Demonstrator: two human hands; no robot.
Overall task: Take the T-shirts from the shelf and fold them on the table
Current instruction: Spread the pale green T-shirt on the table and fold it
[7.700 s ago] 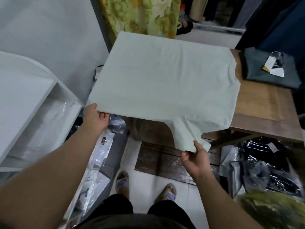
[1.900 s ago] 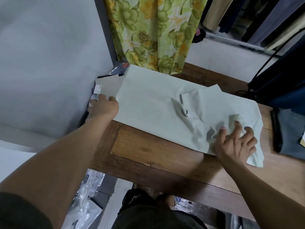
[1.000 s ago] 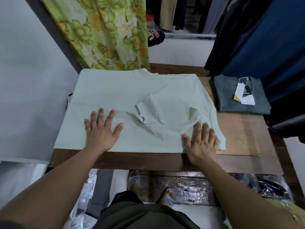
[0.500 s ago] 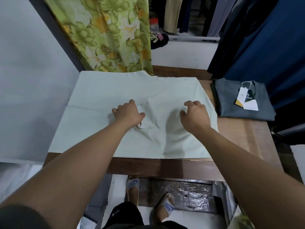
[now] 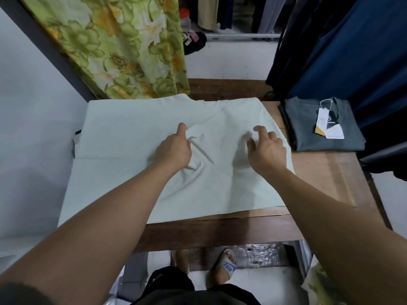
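A pale green T-shirt point(image 5: 123, 150) lies spread over the left part of the wooden table point(image 5: 330, 179), its hem hanging past the left edge. Its right side is folded inward, with a creased sleeve near the middle. My left hand point(image 5: 174, 150) rests on the middle of the shirt and pinches the bunched sleeve fabric between thumb and fingers. My right hand point(image 5: 267, 150) is over the shirt's right edge, fingers spread and loosely bent, their tips touching the cloth. A folded grey T-shirt point(image 5: 308, 137) with a hang tag point(image 5: 329, 126) lies at the table's right rear.
A green floral curtain point(image 5: 123, 51) hangs behind the table on the left, beside a white wall point(image 5: 33, 106). Dark blue garments point(image 5: 352, 51) hang at the right rear. Plastic-wrapped packs point(image 5: 259, 254) lie on the floor under the table, by my sandalled feet point(image 5: 224, 265).
Half a second ago both hands gripped the fabric. My right hand has opened and shifted right to the shirt's edge; my left hand has stayed on the sleeve. The shirt was carried and laid down earlier.
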